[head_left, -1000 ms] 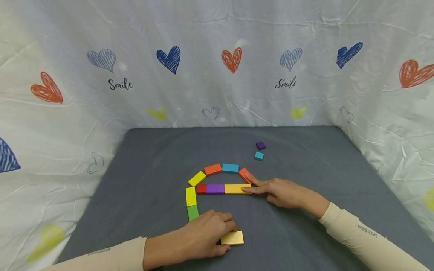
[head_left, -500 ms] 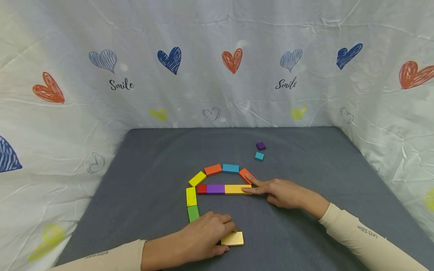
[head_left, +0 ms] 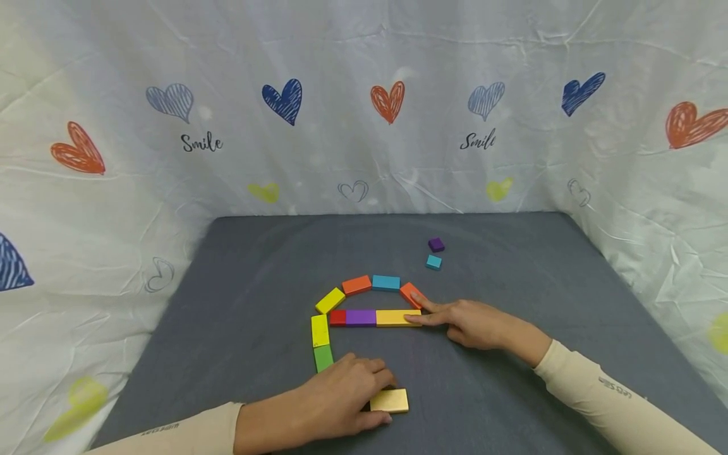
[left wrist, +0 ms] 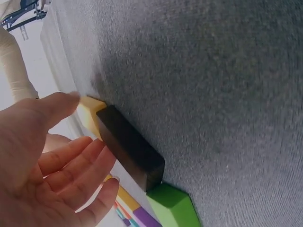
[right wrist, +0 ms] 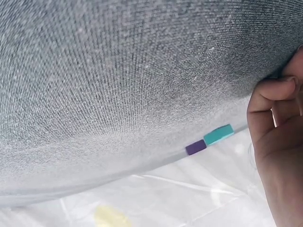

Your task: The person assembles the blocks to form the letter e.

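In the head view, my left hand (head_left: 341, 398) has its thumb along the near edge and its fingers at the far edge of a pale yellow block (head_left: 392, 401). A black block (left wrist: 130, 146) adjoins it in the left wrist view, followed by a green block (head_left: 323, 358); the head view hides the black one under the hand. My right hand (head_left: 474, 323) extends two straight fingers, one touching an orange block (head_left: 411, 294) and the other a long yellow block (head_left: 392, 318). A purple block (head_left: 361, 318) and a red block (head_left: 338, 318) continue that row.
The curve continues through an upright yellow block (head_left: 320, 330), a slanted yellow block (head_left: 330, 300), another orange block (head_left: 356, 285) and a blue block (head_left: 386, 282). Farther back lie small turquoise (head_left: 434, 262) and purple (head_left: 436, 244) blocks. A printed curtain (head_left: 352, 158) surrounds the grey table (head_left: 256, 272).
My left thumb has slid slightly to the right along the near edge of the pale yellow block. The right hand and the blocks hold their places.
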The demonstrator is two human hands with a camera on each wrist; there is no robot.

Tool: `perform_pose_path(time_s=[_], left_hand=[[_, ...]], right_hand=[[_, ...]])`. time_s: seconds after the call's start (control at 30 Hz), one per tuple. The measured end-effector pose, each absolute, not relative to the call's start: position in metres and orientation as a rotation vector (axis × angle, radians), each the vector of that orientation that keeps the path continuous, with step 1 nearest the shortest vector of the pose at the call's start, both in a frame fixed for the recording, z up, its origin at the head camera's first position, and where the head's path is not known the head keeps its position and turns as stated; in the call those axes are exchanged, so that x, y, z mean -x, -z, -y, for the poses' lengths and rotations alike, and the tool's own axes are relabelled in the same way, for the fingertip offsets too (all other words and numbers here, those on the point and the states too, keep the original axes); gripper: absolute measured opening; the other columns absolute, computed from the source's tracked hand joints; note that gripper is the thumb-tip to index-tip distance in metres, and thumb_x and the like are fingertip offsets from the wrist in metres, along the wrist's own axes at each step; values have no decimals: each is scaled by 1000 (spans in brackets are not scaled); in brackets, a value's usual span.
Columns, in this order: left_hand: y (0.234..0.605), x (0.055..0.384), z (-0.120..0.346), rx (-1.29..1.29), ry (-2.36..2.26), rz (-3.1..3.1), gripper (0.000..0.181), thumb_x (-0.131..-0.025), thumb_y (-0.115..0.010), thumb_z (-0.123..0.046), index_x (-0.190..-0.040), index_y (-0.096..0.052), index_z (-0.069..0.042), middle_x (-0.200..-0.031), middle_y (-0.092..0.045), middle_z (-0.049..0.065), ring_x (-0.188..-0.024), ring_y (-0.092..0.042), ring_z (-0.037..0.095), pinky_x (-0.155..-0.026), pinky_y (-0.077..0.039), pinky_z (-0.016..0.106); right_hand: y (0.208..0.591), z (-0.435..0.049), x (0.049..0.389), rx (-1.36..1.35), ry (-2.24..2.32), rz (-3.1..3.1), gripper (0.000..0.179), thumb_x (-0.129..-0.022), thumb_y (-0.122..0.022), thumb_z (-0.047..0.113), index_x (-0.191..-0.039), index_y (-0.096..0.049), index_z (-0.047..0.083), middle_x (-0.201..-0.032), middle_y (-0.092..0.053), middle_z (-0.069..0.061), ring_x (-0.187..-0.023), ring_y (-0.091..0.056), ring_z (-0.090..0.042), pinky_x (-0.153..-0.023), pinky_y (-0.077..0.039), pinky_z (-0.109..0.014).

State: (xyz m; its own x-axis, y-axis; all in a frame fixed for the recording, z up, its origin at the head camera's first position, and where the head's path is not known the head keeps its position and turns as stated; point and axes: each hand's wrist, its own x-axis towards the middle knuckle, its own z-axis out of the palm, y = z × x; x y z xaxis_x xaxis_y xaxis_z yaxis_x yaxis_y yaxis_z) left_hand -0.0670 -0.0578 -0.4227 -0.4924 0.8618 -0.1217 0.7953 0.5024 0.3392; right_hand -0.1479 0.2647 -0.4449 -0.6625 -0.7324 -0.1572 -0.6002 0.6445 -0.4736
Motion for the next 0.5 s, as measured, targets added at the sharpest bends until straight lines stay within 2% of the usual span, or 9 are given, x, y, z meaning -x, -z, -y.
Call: perform_pose_path(time_s=[0.17,0.37,0.5], left_hand=[[417,73,59,-1444,-438,-2505,33,-104,-66,-45,-124,-73,-21,-110,-70,-11,-76,-52,-5,-79,-51,28],[400,88,58,-1480,-563,-2592,26,-104,-68,-37,-121,-74,-18,-110,-72,-9,-81,-60,-5,-77,-53,18],[383,105,54,-1468,-651,-2681,22,-104,-69,-33,-121,-74,-20,-111,-71,-9,-83,-65,0,-75,-53,18]], right_hand=[[445,-266,149,1063,552,-2536,90,-91,-58,-15,-159,-47,43,-171,-32,-1,-52,-23,-3,-50,-27,-21],[447,-266,149,1066,559,-2519,90,-91,-58,-15,-159,-48,42,-170,-33,0,-53,-25,-3,-51,-28,-21],[447,-266,150,1061,567,-2519,88,-91,-58,-14,-159,-47,41,-169,-34,0,-50,-23,-3,-51,-28,-22]])
